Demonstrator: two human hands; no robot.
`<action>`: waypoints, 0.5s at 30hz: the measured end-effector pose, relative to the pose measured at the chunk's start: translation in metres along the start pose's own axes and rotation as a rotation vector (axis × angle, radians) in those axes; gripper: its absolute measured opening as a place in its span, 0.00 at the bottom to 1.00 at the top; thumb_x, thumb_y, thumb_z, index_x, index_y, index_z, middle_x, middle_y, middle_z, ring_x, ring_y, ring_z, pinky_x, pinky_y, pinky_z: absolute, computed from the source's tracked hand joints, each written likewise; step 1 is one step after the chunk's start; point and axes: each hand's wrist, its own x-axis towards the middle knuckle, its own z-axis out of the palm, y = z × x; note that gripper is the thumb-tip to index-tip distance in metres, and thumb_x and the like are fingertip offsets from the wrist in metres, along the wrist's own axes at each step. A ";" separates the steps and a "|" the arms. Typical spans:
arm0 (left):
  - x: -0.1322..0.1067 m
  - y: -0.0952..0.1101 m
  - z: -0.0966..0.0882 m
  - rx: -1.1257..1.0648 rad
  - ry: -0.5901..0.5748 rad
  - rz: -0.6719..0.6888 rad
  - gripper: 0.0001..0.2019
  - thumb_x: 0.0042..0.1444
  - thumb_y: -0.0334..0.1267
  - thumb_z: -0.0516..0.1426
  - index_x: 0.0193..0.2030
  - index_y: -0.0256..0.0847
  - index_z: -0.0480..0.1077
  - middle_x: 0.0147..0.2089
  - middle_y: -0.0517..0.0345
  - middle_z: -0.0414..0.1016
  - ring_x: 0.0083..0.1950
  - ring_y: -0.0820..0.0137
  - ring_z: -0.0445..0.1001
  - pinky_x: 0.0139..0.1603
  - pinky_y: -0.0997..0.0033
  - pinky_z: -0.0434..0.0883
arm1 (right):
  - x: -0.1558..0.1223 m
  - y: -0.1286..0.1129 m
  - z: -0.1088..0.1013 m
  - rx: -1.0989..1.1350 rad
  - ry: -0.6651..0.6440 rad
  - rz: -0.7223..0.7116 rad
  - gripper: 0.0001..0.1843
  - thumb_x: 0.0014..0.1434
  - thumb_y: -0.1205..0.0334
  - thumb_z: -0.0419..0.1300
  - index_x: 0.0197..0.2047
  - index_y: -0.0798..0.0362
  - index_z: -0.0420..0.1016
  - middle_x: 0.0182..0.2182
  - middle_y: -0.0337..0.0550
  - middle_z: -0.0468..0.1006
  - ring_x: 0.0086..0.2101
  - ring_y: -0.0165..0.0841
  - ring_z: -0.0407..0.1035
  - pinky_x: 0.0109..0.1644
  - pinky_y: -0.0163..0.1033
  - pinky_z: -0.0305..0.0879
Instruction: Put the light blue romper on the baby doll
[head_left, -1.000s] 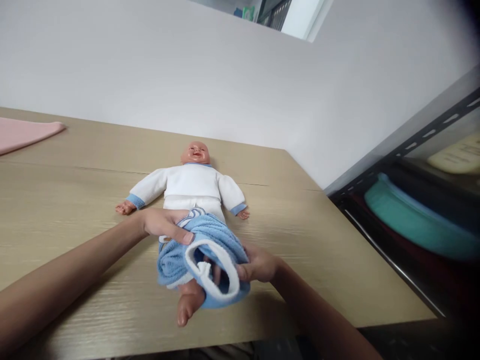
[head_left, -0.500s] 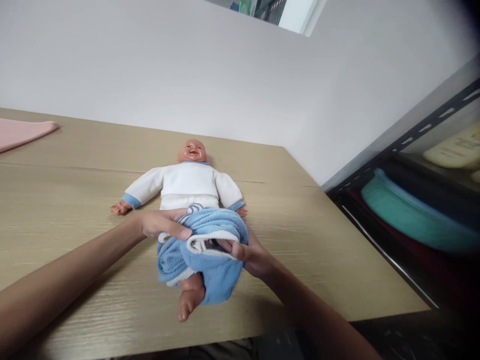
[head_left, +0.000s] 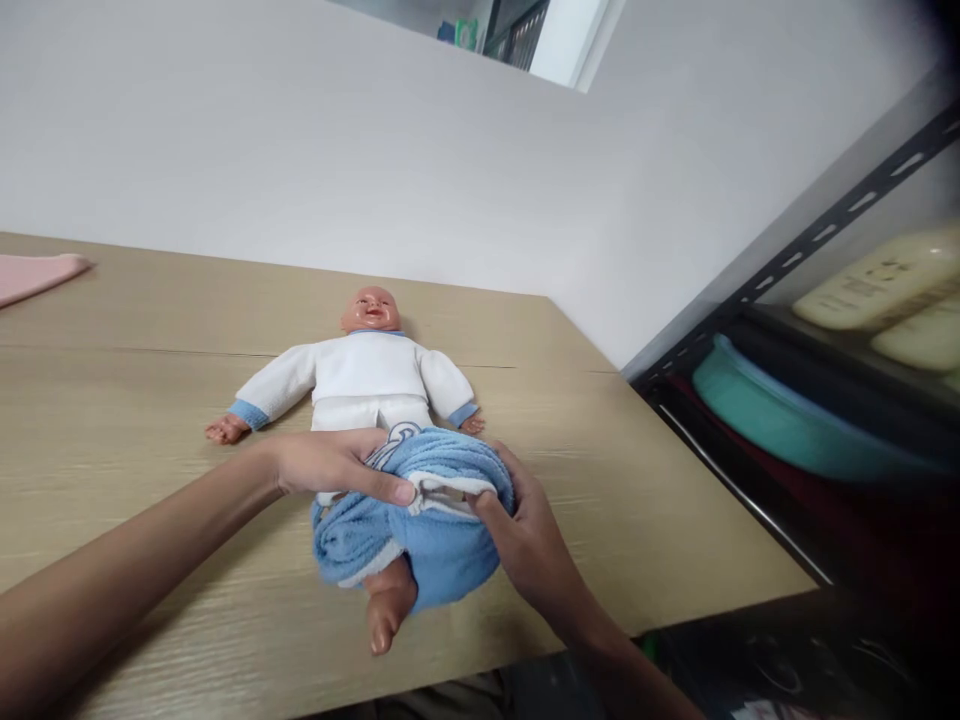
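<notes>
A baby doll (head_left: pixel 367 370) lies on its back on the table, in a white top with blue cuffs. Blue terry trousers (head_left: pixel 457 565) with white-edged leg openings are bunched around its legs. One bare foot (head_left: pixel 388 610) sticks out of the leg opening on the left; the other foot is hidden in the cloth. My left hand (head_left: pixel 337 465) is closed on the bunched trousers, its thumb at the white cuff. On the right side, my right hand (head_left: pixel 517 515) grips the same cuff with the thumb at the opening and fingers behind the fabric.
The wooden table (head_left: pixel 150 500) meets a pale wall at the back. A pink cloth (head_left: pixel 37 275) lies at the far left. To the right stands a dark metal rack with a teal basin (head_left: pixel 787 420) and cream-coloured bottles (head_left: pixel 885 280). A window opening is above.
My left thumb has shifted right along the white cuff, and the opening looks narrower. My right thumb now hooks its edge. The camera view has moved slightly.
</notes>
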 end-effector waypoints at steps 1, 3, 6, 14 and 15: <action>-0.001 0.002 0.001 -0.004 -0.012 -0.046 0.24 0.57 0.56 0.73 0.51 0.40 0.82 0.50 0.54 0.88 0.57 0.51 0.84 0.59 0.58 0.82 | -0.006 0.000 0.000 -0.019 0.005 0.018 0.23 0.59 0.51 0.66 0.55 0.50 0.83 0.51 0.48 0.88 0.53 0.50 0.82 0.62 0.50 0.79; -0.001 0.005 0.003 -0.038 -0.034 -0.115 0.24 0.57 0.58 0.73 0.50 0.42 0.82 0.51 0.55 0.88 0.58 0.52 0.84 0.61 0.58 0.81 | -0.016 0.002 -0.001 -0.033 -0.024 0.057 0.23 0.59 0.51 0.66 0.55 0.51 0.83 0.51 0.48 0.89 0.53 0.50 0.82 0.62 0.51 0.80; 0.000 0.009 0.008 -0.034 -0.098 -0.124 0.22 0.60 0.59 0.71 0.49 0.43 0.82 0.51 0.55 0.89 0.57 0.53 0.84 0.60 0.59 0.80 | -0.029 0.011 -0.001 -0.046 -0.040 0.133 0.30 0.61 0.50 0.69 0.63 0.52 0.82 0.59 0.52 0.87 0.60 0.53 0.81 0.69 0.56 0.77; -0.002 0.021 0.036 0.136 -0.063 -0.072 0.21 0.67 0.54 0.69 0.60 0.46 0.81 0.56 0.59 0.89 0.61 0.54 0.84 0.61 0.65 0.79 | -0.043 0.030 0.003 -0.097 0.143 0.142 0.38 0.62 0.46 0.72 0.71 0.53 0.79 0.67 0.57 0.83 0.69 0.58 0.74 0.77 0.59 0.71; -0.002 0.019 0.039 0.147 -0.036 -0.068 0.22 0.66 0.52 0.69 0.63 0.47 0.80 0.57 0.60 0.89 0.62 0.54 0.84 0.61 0.65 0.79 | -0.045 0.029 0.004 -0.105 0.178 0.139 0.39 0.62 0.44 0.72 0.71 0.53 0.79 0.69 0.57 0.81 0.70 0.58 0.73 0.77 0.59 0.71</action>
